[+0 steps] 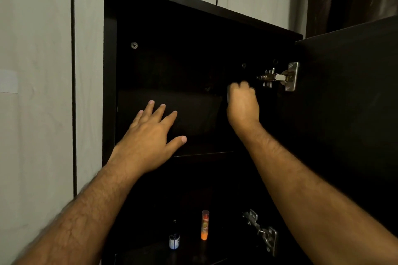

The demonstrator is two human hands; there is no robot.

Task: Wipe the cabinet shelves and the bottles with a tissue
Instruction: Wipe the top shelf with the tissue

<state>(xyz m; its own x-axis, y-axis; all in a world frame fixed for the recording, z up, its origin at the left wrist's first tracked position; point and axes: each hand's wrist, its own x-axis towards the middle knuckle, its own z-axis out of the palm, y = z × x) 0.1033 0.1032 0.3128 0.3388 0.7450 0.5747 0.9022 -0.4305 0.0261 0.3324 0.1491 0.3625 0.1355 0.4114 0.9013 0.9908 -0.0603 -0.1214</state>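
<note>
The upper shelf (pixel 200 114) of the dark cabinet (pixel 108 71) is being worked with both hands raised into the compartment. The left hand (pixel 150 133) is laid flat with fingers straight and spread at the shelf's left part, holding nothing. The right hand (pixel 242 103) is curled into a fist at the shelf's right rear, near the upper hinge (pixel 280 77); a grey edge shows at its left side, which may be the tissue, but what the grip encloses cannot be confirmed. Two bottles stand well below on a lower shelf: a small dark dropper bottle (pixel 174 237) and, near it, an orange tube-shaped bottle (pixel 205 225), both untouched. For the step in hand, the wad should be kept pressed flat to the board and drawn from the rear corner forward in overlapping strokes, so that dust is pulled out rather than packed into the corner. Contact with the hinge screws should be avoided, since tissue is likely to snag and tear there.
</note>
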